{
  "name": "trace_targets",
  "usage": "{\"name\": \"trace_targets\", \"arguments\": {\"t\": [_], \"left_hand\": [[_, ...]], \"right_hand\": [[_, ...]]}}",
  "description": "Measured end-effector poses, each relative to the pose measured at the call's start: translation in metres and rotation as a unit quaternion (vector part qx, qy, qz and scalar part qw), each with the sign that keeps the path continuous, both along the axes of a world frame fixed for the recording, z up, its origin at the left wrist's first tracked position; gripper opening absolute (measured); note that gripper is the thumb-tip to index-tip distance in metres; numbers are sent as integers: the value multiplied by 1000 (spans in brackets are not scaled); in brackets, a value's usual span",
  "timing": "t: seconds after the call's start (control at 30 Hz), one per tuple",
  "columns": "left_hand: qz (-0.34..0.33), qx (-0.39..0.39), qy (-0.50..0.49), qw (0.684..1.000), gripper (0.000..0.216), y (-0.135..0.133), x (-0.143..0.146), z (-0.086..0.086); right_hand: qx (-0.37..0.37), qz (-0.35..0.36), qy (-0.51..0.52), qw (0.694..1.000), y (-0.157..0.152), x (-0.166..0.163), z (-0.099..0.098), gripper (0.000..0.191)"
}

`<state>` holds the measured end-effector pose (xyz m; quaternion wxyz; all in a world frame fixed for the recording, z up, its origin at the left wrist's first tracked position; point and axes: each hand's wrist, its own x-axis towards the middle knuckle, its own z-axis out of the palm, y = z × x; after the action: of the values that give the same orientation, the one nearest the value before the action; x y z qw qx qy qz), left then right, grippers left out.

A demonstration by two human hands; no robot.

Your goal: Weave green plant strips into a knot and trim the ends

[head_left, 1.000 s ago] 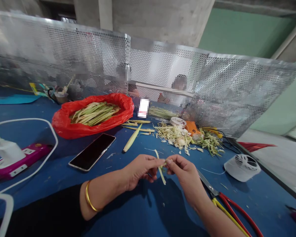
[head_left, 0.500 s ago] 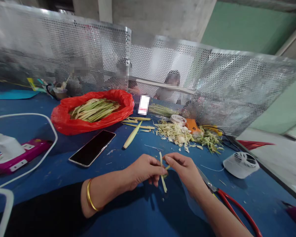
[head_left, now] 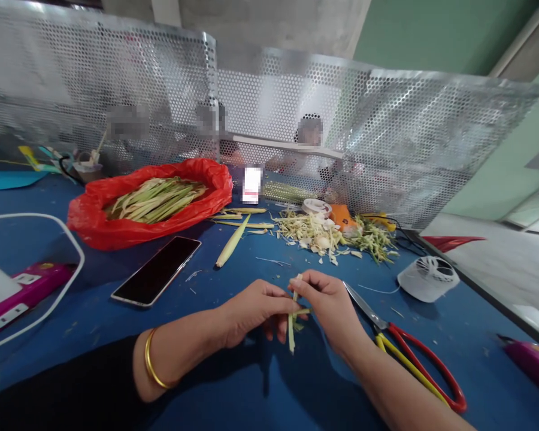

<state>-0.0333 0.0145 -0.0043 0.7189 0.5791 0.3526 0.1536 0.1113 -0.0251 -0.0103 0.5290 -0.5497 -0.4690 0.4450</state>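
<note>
My left hand (head_left: 251, 308) and my right hand (head_left: 326, 308) meet above the blue table (head_left: 233, 383), both pinching a thin pale green stalk strip (head_left: 291, 329) that hangs down between the fingertips. A gold bangle sits on my left wrist. Just right of my right hand lie red-and-yellow handled scissors (head_left: 404, 353). Further back a red plastic bag (head_left: 117, 221) holds several green stalks (head_left: 155, 200).
A black phone (head_left: 156, 270) lies left of centre, with a whole stalk (head_left: 231, 242) beyond it. A heap of peelings (head_left: 332, 233) lies at the back, a small white fan (head_left: 424, 278) to the right. A pink power strip (head_left: 20, 287) is at left. A perforated metal screen (head_left: 386, 137) closes the far side; people sit behind it.
The strip has turned more upright between my fingers and my hands have drawn closer together. The view has shifted slightly, showing more of the scissors.
</note>
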Motion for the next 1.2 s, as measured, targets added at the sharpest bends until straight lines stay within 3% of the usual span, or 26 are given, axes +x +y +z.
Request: {"name": "trace_targets", "arguments": {"t": [0.13,0.2,0.27,0.33,0.4,0.47,0.53,0.63,0.73,0.9,1.2], "left_hand": [[-5,25,10,1000,28,-3,2,1],[22,22,3,999,29,-3,3,0],[72,4,-26,997,30,0,2,-1],[121,-23,-71,990,32,5,1,-1],[166,-38,-117,978,33,10,-1,0],[199,-37,-160,966,31,12,-2,2],[213,-26,-191,958,30,12,-2,2],[210,-23,-214,954,35,7,2,1],[211,-24,-221,952,41,2,5,0],[214,-34,-224,950,39,0,6,2],[235,-58,-223,944,35,-1,0,8]], "right_hand": [[-30,-41,-20,999,3,-2,-6,26],[-4,-43,-59,997,4,1,-5,25],[84,-76,-130,985,4,7,1,22],[199,-141,-209,947,0,10,10,18],[261,-174,-255,915,-7,11,15,17],[248,-131,-262,924,-10,7,14,27],[184,-46,-241,952,-9,0,7,28],[85,9,-148,985,-2,-12,-3,34],[35,33,-39,998,1,-20,-7,39],[46,35,34,998,-3,-23,-4,39],[134,59,-73,986,-6,-25,-4,31]]}}
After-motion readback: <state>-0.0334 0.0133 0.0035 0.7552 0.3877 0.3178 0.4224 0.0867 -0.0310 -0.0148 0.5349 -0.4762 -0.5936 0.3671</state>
